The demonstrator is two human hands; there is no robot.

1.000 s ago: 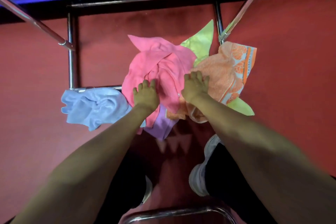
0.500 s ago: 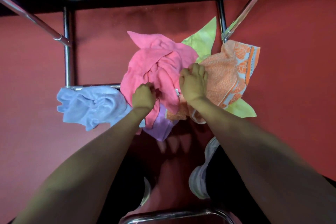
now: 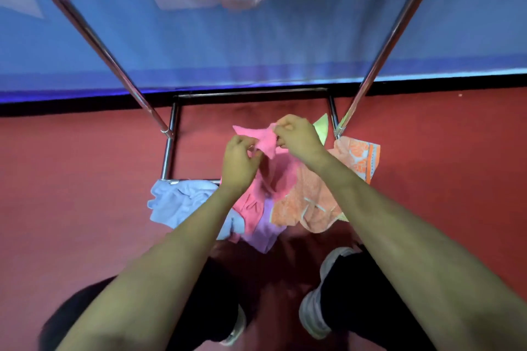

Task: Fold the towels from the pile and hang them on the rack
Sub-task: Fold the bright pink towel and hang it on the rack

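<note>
Bare forearms (image 3: 176, 251), black trousers (image 3: 353, 291), grey shoes (image 3: 313, 319).

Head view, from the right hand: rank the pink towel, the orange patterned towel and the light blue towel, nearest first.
1. pink towel: pinched in the grip of the right hand.
2. orange patterned towel: on the floor, just to the hand's right.
3. light blue towel: on the floor, far to the left.

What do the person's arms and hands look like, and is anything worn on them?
Both forearms are bare, with no sleeve in view. The left hand and the right hand have no gloves; no watch, ring or bracelet shows.
</note>
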